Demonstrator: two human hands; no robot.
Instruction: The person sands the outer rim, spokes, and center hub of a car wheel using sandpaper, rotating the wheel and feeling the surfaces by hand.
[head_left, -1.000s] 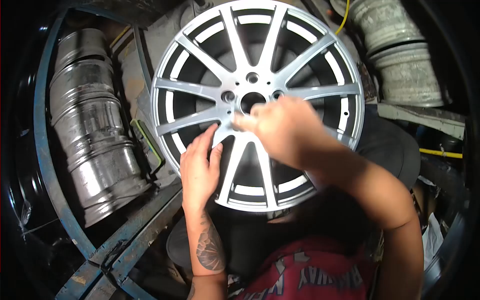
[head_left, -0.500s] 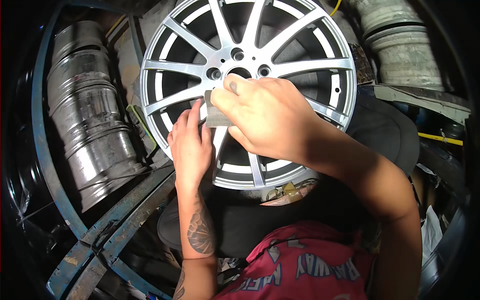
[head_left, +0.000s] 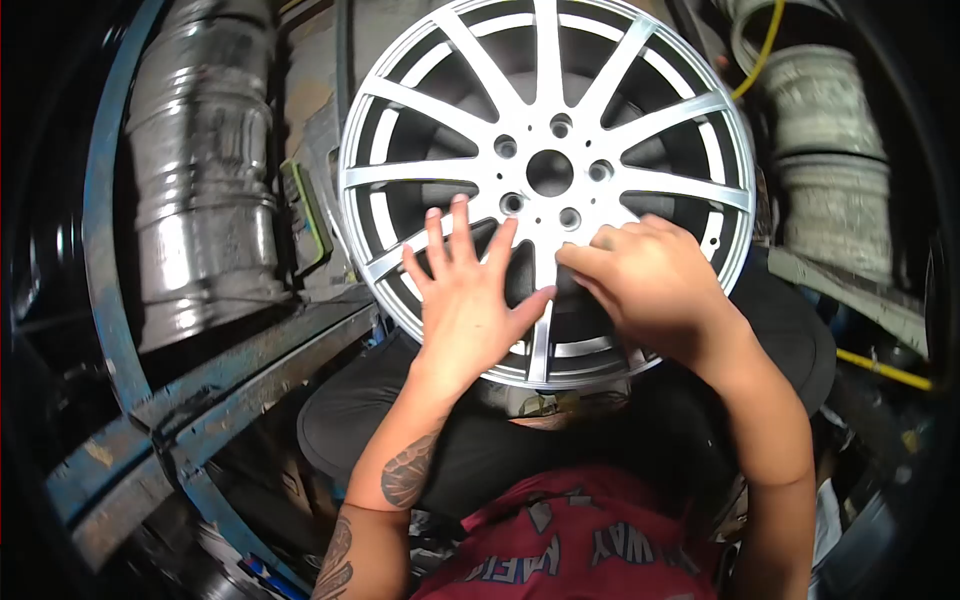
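Note:
A silver multi-spoke alloy wheel rim (head_left: pixel 550 135) lies face up before me, with a round centre hole and several bolt holes. My left hand (head_left: pixel 467 310) is open, its fingers spread over the lower left spokes, fingertips close to the hub. At the lower right spokes, my right hand (head_left: pixel 655 280) is closed, its fingers curled down and slightly blurred. The grey piece that looks like sandpaper, visible in that hand half a second ago, is now hidden beneath the fingers. The wheel's lower edge sits above my lap.
Bare metal wheel barrels (head_left: pixel 205 190) are stacked at the left, inside a blue metal frame (head_left: pixel 105 200). More dull barrels (head_left: pixel 830 190) stand at the right. A yellow hose (head_left: pixel 768 50) runs at the upper right. A green-edged object (head_left: pixel 308 215) leans left of the wheel.
The wheel appears lower and further right, turned a little. My left hand has spread its fingers across the spokes. My right hand has moved from the hub to the lower right spokes.

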